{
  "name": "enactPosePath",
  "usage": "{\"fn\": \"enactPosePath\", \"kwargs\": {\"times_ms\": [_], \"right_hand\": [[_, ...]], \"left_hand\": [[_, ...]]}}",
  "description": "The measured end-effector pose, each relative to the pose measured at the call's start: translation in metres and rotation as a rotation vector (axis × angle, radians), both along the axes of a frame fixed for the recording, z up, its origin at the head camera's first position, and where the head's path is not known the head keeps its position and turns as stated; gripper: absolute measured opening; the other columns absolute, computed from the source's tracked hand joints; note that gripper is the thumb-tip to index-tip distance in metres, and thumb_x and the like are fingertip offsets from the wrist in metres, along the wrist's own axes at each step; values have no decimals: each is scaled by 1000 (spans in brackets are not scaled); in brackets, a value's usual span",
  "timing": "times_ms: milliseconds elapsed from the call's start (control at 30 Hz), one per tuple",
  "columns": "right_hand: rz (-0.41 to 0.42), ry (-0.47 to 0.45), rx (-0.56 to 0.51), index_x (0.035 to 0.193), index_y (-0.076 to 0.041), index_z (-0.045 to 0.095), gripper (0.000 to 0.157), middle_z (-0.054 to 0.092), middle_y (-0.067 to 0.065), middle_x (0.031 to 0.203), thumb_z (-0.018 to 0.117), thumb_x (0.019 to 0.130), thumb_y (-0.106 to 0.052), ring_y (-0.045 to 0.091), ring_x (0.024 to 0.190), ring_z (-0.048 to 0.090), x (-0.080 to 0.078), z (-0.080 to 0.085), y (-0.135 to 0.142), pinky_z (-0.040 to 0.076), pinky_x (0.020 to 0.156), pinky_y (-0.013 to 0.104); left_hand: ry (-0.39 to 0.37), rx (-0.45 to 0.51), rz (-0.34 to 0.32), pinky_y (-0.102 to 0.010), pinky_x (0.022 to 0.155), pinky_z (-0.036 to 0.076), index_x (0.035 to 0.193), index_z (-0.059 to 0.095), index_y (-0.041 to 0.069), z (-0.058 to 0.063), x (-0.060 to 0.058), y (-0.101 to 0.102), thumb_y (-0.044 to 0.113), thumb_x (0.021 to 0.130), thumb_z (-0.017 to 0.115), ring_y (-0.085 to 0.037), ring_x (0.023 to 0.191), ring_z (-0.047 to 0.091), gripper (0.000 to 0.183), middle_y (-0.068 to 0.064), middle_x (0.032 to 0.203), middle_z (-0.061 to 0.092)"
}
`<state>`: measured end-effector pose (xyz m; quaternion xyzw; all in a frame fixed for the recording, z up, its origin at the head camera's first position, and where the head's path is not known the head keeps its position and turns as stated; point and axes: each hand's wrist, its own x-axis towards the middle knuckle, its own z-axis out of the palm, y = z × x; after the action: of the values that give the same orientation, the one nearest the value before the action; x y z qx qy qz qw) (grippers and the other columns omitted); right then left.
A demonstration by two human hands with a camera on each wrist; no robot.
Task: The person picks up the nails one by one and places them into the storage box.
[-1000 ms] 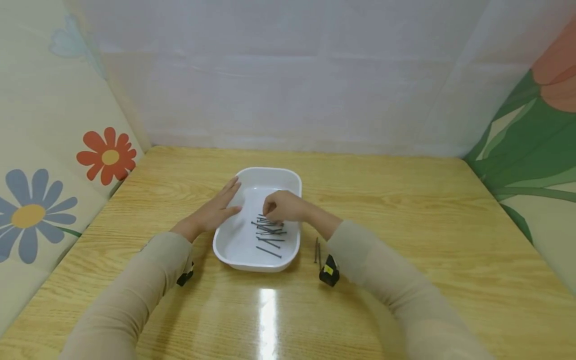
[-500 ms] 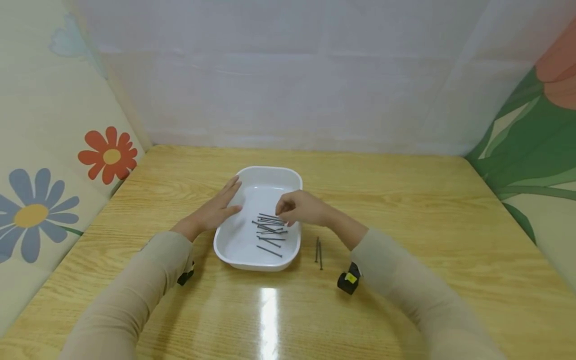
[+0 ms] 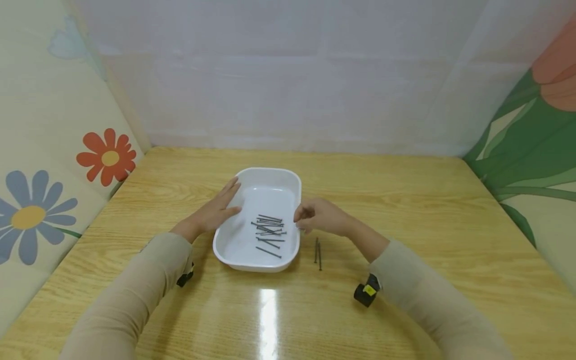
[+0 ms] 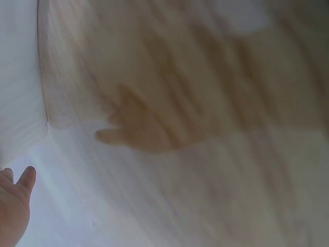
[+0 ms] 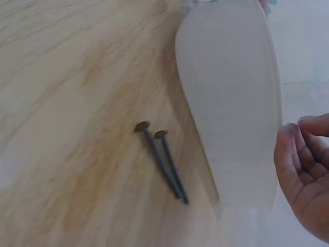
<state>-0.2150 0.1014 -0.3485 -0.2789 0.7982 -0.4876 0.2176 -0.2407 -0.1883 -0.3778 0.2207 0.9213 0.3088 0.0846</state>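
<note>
A white rectangular tray (image 3: 265, 200) stands on the wooden table. Several dark nails (image 3: 268, 252) lie in it, many crossing one another. My left hand (image 3: 216, 211) rests at the tray's left rim, fingers extended and thumb over the inside; part of it shows at the edge of the left wrist view. Just at the right rim is my right hand (image 3: 325, 216), its fingers loosely bent with nothing visible between them. In the right wrist view its fingertips (image 5: 286, 135) overlap the tray's edge. Two loose nails (image 5: 164, 162) lie side by side on the table, right of the tray.
The wooden table (image 3: 418, 210) reaches back to a pale wall covering (image 3: 288, 100). Flower-patterned panels flank it on both sides. Black wrist cameras, such as the right one (image 3: 365, 295), hang below the sleeves close over the table.
My right hand has moved rightward from above the nails inside the tray to the right rim. The left hand and tray have stayed put.
</note>
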Motion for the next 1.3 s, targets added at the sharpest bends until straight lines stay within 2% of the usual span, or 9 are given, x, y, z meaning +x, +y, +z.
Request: {"fn": "enactPosePath", "kwargs": {"times_ms": [200,400,533,733,867,1033,1300], "right_hand": [[-8,31,51,88,5,56,13,58,15,82,56,79,-5,21,71,55,3,-11,17,48,65,34],[-29,125,179,85,0,58,8,57,6,78,58,79,-6,15,71,52,3,-21,24,46,65,28],[-29,155,270,83,-4,59,6,58,2,79,59,80,-9,13,73,52,3,-27,26,45,67,26],[6,186,300,83,-6,60,4,58,0,79,58,79,-6,12,75,52,4,-31,25,45,69,25],[84,253,329,81,-8,60,10,57,-2,78,60,75,-1,11,73,52,4,-33,25,45,67,23],[199,380,382,79,-8,62,18,58,-2,78,59,69,7,11,74,53,4,-36,24,45,67,22],[299,538,501,71,-12,64,18,53,-7,74,61,65,5,11,72,49,4,-33,16,43,69,25]], "left_hand": [[-17,0,8,-48,100,5,139,2,9,0,1,1,24,92,38,-25,129,-5,61,-5,144,-10],[-17,-2,12,-48,100,5,139,3,8,1,2,1,24,92,38,-25,129,-5,61,-5,144,-10],[-19,5,7,-47,100,6,139,3,7,1,2,1,23,92,38,-26,129,-5,60,-5,144,-10],[-21,5,9,-48,100,6,139,3,7,1,2,1,23,92,38,-25,129,-5,60,-4,144,-11],[-23,4,9,-47,100,5,139,3,7,1,2,1,23,92,38,-25,129,-6,60,-2,143,-11],[-27,2,6,-47,100,5,139,2,7,2,1,1,23,93,37,-24,129,-6,60,-2,143,-12],[-25,1,6,-47,100,5,139,2,7,5,1,1,23,92,38,-25,129,-6,61,-3,143,-12]]}}
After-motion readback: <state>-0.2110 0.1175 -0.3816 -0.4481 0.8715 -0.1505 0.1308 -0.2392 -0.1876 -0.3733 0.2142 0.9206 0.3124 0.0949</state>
